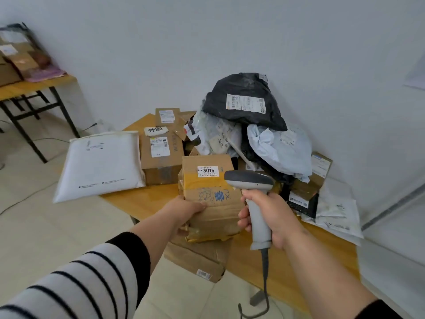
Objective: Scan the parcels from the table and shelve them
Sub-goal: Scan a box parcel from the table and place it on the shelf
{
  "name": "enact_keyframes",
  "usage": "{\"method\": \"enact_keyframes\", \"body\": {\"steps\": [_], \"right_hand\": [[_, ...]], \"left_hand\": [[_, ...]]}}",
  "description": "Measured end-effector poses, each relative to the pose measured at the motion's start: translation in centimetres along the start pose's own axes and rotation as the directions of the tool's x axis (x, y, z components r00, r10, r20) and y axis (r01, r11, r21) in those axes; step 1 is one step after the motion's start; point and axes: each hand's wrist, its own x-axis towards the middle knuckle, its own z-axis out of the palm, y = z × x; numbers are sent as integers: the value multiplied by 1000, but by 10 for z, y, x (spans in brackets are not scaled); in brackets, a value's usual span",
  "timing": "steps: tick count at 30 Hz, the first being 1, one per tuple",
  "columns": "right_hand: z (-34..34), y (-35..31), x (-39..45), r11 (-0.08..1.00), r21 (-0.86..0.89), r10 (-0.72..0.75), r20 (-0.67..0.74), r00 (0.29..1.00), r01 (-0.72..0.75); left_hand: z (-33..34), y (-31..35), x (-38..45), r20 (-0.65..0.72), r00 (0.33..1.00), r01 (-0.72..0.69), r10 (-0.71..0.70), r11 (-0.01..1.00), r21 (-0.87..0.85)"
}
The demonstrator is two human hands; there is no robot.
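My left hand (184, 212) grips the near-left edge of a taped cardboard box (210, 196), tilted up above the wooden table (142, 201). Just right of the box, my right hand (269, 217) is wrapped round a grey barcode scanner (250, 183), its head pointing left at the box's white 3015 label (208, 171).

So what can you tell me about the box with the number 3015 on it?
The cardboard box is brown, creased and dented, with yellowish tape across it. A white sticker on top reads 3015, and blue writing marks its front. The left hand grips its left side, tilting it up above the wooden table. The right hand holds a grey scanner right beside it.
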Motion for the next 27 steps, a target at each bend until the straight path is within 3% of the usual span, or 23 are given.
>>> {"method": "enact_keyframes", "body": {"steps": [12, 27], "right_hand": [[11, -10, -10, 992, -112, -52, -11, 999, 50], [7, -20, -18, 989, -117, -87, -2, 996, 86]], "left_hand": [[-3, -4, 0, 36, 999, -28, 28, 1000, -4], [-1, -6, -9, 11, 999, -38, 39, 999, -9]]}}
